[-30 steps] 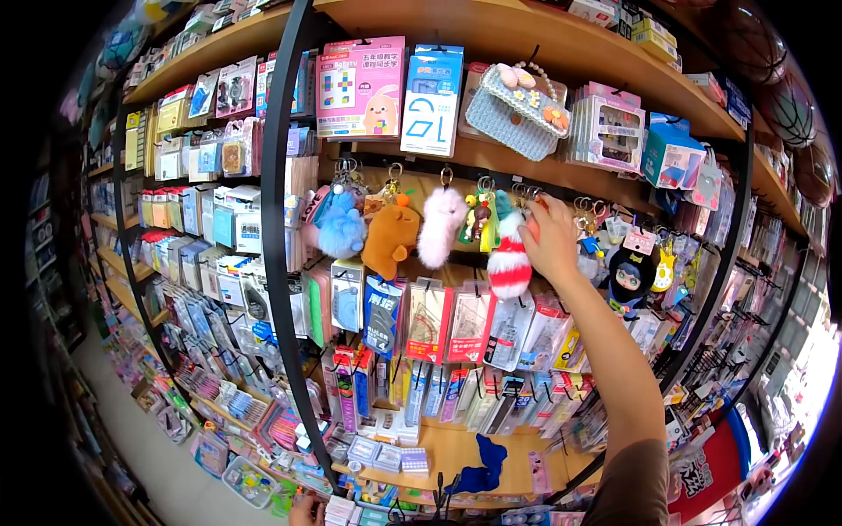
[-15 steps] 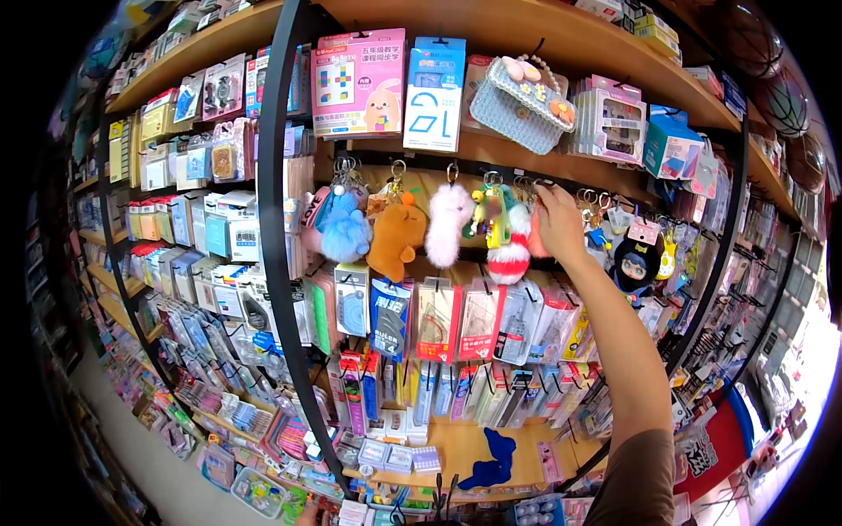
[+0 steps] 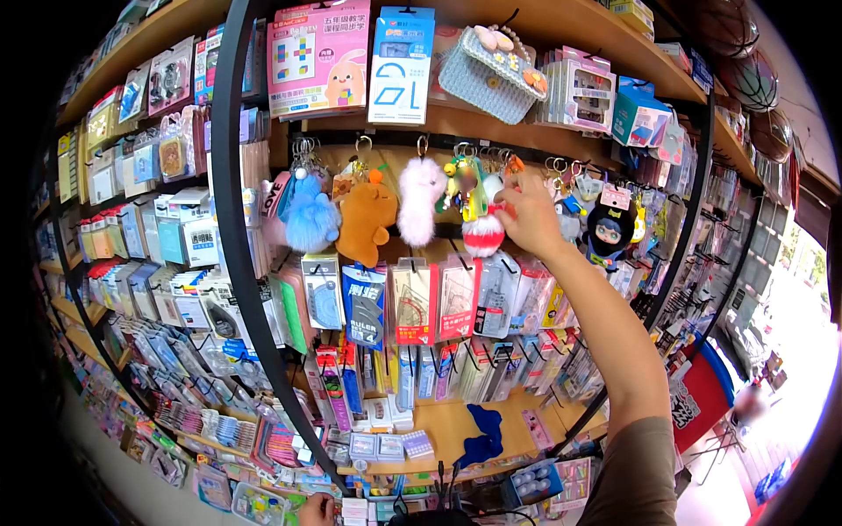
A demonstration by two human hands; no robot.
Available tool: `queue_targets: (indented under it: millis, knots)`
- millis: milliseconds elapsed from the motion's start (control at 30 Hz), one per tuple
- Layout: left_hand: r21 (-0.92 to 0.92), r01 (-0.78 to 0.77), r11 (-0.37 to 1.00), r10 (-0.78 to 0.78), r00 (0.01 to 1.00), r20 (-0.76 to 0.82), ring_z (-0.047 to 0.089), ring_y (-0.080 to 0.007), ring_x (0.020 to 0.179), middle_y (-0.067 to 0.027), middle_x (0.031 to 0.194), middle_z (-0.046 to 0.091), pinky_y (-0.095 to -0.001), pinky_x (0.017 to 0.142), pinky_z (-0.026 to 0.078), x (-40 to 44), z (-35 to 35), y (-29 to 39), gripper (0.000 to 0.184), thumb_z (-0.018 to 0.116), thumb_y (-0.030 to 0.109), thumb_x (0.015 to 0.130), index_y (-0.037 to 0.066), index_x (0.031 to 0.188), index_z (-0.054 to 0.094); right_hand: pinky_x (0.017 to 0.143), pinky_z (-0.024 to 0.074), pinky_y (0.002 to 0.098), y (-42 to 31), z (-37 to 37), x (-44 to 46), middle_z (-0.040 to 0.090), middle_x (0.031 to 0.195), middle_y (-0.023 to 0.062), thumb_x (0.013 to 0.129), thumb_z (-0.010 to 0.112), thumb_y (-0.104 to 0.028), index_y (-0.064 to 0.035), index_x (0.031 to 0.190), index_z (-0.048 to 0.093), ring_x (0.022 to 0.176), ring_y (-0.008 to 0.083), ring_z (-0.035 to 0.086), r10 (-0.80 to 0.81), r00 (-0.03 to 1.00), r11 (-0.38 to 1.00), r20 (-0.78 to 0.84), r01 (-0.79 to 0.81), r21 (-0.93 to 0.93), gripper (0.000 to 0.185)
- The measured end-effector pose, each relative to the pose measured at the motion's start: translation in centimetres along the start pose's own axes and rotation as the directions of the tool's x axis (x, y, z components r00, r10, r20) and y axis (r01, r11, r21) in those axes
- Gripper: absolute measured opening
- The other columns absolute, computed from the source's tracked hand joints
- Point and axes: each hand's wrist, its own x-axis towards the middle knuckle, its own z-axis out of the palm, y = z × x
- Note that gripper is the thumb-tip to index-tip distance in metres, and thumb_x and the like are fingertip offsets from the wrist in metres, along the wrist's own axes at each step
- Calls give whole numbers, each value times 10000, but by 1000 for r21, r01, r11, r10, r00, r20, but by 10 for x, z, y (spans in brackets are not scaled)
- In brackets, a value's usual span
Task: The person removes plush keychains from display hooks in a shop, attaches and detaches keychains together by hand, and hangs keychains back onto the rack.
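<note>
My right hand (image 3: 528,217) reaches up to the row of hanging keychains, its fingers curled against a red-and-white plush keychain (image 3: 483,235). The fingers partly hide the plush's upper part. An orange keychain piece (image 3: 516,165) shows just above the hand. To its left hang a keychain with yellow and green charms (image 3: 467,195), a pale pink fluffy keychain (image 3: 421,200), a brown capybara plush (image 3: 364,223) and a blue fluffy keychain (image 3: 311,215). On the right is a black-hooded doll keychain (image 3: 608,230). Low at the bottom edge, my left hand (image 3: 317,509) is closed; what it holds is hidden.
A black upright post (image 3: 230,175) stands left of the keychains. Packaged rulers (image 3: 412,302) hang beneath them. Above are boxed sets and a crocheted bag (image 3: 491,74). A dark blue cloth (image 3: 482,437) lies on the lower wooden shelf.
My right hand has come down from the hook rings to the red-and-white plush. My left hand shows more at the bottom. The view has shifted, moving the shelves leftward and up.
</note>
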Motion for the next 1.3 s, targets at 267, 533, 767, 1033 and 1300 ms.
queue_targets:
  millis: [267, 533, 767, 1033, 1300]
  knots:
    - [-63, 29, 998, -27, 999, 24, 556, -279, 560, -140, 619, 545, -358, 535, 440, 9, 3, 0, 121, 473, 97, 861, 8, 803, 530, 840, 353, 408, -15, 12, -5, 506, 949, 89, 605, 672, -126, -78, 802, 620, 1009, 287, 456, -65, 998, 995, -1, 65, -80, 210]
    - [75, 28, 997, -21, 996, -86, 570, -318, 631, -167, 685, 566, -356, 579, 450, -8, 26, 20, 122, 485, 107, 859, 12, 800, 533, 823, 351, 398, 1, 24, -9, 515, 949, 86, 609, 652, -95, -66, 770, 604, 988, 272, 466, -165, 983, 982, -85, 155, -107, 170]
    - [110, 87, 990, -81, 995, -55, 550, -383, 709, -215, 785, 577, -410, 633, 440, -9, 52, 52, 142, 522, 107, 836, 5, 918, 575, 754, 368, 374, 13, 22, -10, 515, 875, 52, 618, 655, -91, -68, 712, 589, 913, 245, 476, -161, 980, 987, -119, 161, -14, 117]
    - [89, 172, 981, -168, 985, -51, 540, -384, 716, -219, 783, 574, -416, 639, 430, -12, 61, 67, 146, 528, 115, 837, 2, 917, 574, 726, 388, 364, 9, 25, -25, 513, 796, 74, 605, 698, -53, -44, 665, 565, 828, 273, 485, 31, 986, 977, -165, 5, 213, 146]
    - [128, 117, 985, -110, 992, -61, 527, -371, 652, -203, 722, 559, -409, 591, 417, -7, 67, 68, 132, 526, 127, 835, 1, 857, 560, 735, 393, 367, 2, 26, -49, 520, 799, 77, 615, 706, -58, -39, 679, 575, 825, 273, 485, 199, 974, 927, -111, -150, 343, 148]
